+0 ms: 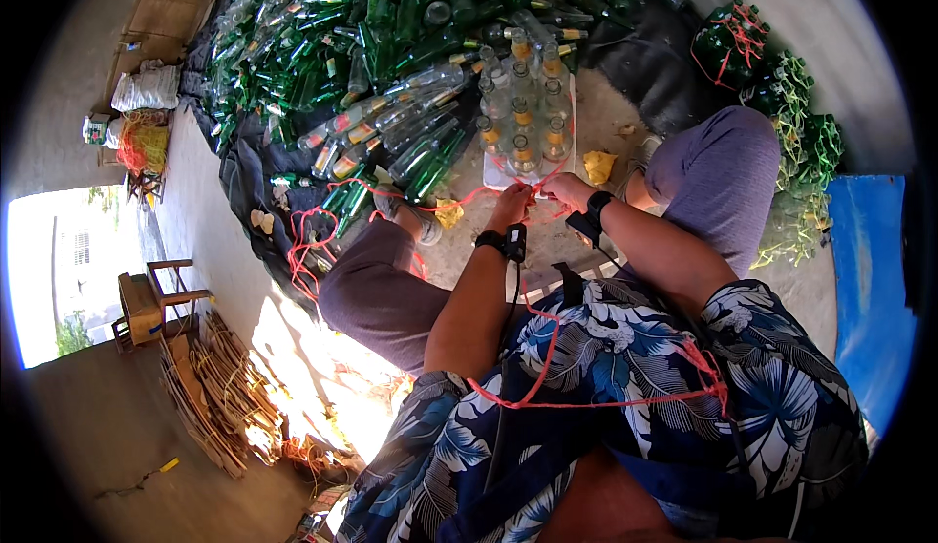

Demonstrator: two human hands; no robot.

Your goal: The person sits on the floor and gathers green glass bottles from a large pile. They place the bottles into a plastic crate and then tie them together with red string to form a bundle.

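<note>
Several clear glass bottles (pixel 522 118) stand upright in a tight group on a pale board (pixel 570 152) in front of me. At the near edge of the group, my left hand (pixel 508 209) and my right hand (pixel 570 190) are close together, fingers closed on a red plastic string (pixel 476 194). The string runs low by the nearest bottles, trails left in loose loops past my foot, and also drapes over my patterned shirt (pixel 606 333). How it passes around the far side of the bottles is hidden.
A large heap of green and clear bottles (pixel 391 35) lies beyond on black sheeting (pixel 256 196). Tied bundles of green bottles (pixel 733 43) line the right wall near a blue panel (pixel 870 289). Flattened cardboard (pixel 220 387) and a wooden chair (pixel 166 299) are at left.
</note>
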